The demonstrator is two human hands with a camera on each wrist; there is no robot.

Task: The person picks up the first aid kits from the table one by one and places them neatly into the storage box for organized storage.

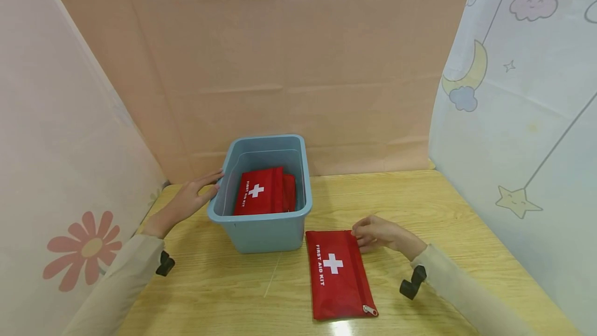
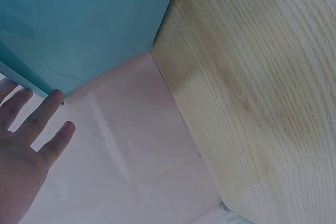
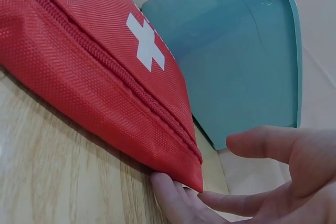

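The left hand (image 1: 188,202) rests straight fingers against the blue plastic bin (image 1: 261,235), which holds another red pouch (image 1: 261,191). Just right of the bin, the flat red fabric first-aid pouch (image 1: 338,274) lies on the wooden table (image 1: 466,211); the right hand (image 1: 380,233) curls loosely at its corner, thumb beneath. That shallow hold could let the pouch slip.

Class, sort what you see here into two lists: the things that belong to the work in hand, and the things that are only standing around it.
In the work:
- left hand, fingers straight against the blue bin
- right hand, touching the corner of the red first aid pouch on the table
- red pouches in the bin

Just around:
- wooden table
- patterned curtains
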